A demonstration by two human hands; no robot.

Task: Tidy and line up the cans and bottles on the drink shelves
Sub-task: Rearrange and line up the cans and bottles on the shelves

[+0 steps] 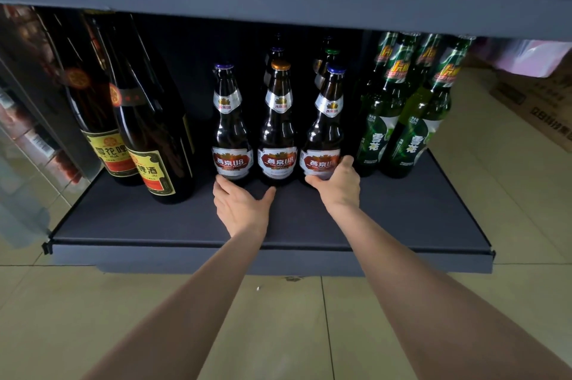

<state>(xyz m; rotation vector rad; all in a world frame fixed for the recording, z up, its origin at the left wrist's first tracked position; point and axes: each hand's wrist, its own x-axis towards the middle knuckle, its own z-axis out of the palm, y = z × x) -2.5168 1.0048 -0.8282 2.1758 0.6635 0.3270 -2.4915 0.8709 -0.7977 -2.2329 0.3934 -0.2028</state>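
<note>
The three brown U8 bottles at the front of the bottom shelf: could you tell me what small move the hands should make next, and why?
Probably nudge the right-hand U8 bottle straight with the right hand, which already cups its base. Its label faces slightly left and it looks tilted, while the middle bottle faces squarely forward. The left hand lies open on the shelf below the left bottle.

Brown bottles with red-and-white labels are seen on the dark grey shelf; green bottles right of them, dark bottles with yellow-red labels left.
</note>
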